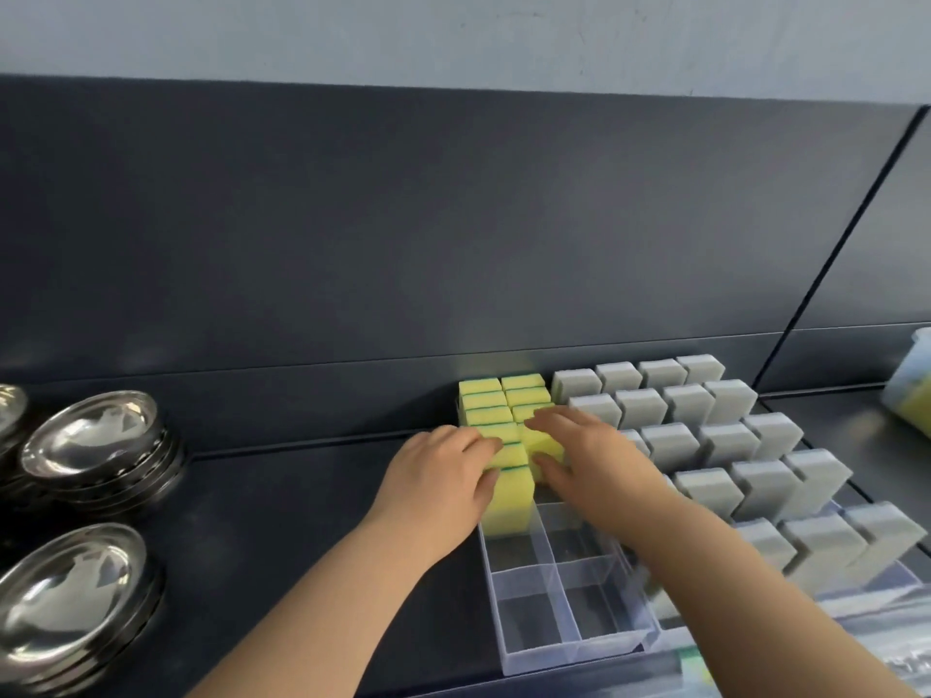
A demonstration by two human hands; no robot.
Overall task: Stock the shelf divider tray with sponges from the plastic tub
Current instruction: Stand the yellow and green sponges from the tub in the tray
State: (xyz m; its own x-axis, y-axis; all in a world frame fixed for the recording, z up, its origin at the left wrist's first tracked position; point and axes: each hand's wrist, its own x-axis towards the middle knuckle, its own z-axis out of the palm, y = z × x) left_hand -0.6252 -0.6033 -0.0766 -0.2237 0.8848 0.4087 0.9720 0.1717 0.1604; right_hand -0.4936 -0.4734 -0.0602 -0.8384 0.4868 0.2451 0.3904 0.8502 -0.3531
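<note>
Yellow sponges (509,496) stand on edge in the back cells of the clear tray (574,652), which sits on a dark shelf (302,521). They form two columns, six on the left and four on the right, ten in all. In front of them four tray cells hold nothing.

The left hand (443,476) grips the nearest sponges of the left column, with its fingers (483,443) curled over their tops and its thumb against the front one. The right hand (589,455) grasps the front sponge of the right column (541,443), fingers over its top and thumb at its near side.

Grey sponges (730,395) stand just right of the tray in five rows of four columns. That makes perhaps twenty, though the right arm hides a few.

On the left of the shelf are three stacks of steel bowls (93,435), one of them cut off by the edge. A pale tub (912,380) with yellow inside shows at the right edge, well apart from the tray.
</note>
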